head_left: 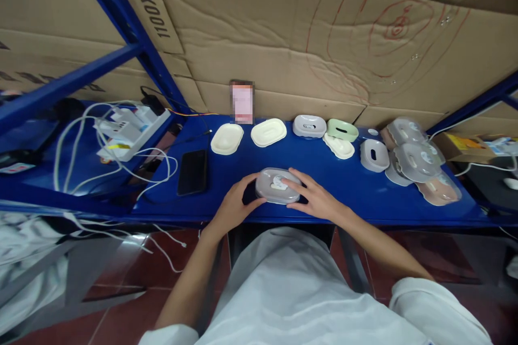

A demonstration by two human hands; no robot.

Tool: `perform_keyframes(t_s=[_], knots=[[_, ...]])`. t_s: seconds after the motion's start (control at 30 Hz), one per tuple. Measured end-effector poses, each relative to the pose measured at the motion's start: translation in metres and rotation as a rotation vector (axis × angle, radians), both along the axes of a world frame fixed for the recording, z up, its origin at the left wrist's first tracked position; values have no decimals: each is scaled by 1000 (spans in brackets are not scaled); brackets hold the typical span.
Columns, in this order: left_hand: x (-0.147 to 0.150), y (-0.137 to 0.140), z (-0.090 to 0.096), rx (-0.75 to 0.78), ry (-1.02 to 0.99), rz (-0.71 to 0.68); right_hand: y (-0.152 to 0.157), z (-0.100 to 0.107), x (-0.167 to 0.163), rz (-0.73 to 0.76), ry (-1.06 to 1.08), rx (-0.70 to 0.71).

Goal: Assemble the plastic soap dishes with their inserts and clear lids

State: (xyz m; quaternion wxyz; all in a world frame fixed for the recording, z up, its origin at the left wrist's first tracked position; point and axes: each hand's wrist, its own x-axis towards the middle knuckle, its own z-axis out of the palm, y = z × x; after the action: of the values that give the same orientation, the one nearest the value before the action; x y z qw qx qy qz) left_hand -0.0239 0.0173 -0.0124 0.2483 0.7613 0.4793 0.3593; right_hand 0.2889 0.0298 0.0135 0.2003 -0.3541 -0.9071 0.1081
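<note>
A grey oval box (265,187) with a rounded clear cover and a pale round sticker on top rests at the front of the blue table. My left hand (237,202) grips its left end, thumb in front and fingers behind. At the other end, my right hand (318,197) has its thumb low at the front edge and a finger reaching over the top by the sticker. Behind it lie two cream oval trays (226,139), and a lilac oval box with a slot (309,126) stands to their right.
A green slotted piece (342,130) leans over another cream piece (339,147). Further right are a slotted lilac box (374,155) and a pile of covered boxes (418,161). A dark phone (192,172), a lit phone (242,102) and a cabled power strip (135,132) are left.
</note>
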Motion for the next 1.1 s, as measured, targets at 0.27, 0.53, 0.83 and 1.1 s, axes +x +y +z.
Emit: perform_keyframes(t_s=[0.27, 0.53, 0.83, 1.1], knots=[[5, -2, -4, 49, 126, 9, -67, -14, 97, -625, 92, 90], [8, 0, -7, 115, 199, 11, -56, -19, 116, -828, 33, 171], [8, 18, 9, 191, 248, 57, 23, 1, 19, -519, -155, 106], [3, 69, 27, 143, 601, 225, 16, 2, 35, -529, -134, 38]])
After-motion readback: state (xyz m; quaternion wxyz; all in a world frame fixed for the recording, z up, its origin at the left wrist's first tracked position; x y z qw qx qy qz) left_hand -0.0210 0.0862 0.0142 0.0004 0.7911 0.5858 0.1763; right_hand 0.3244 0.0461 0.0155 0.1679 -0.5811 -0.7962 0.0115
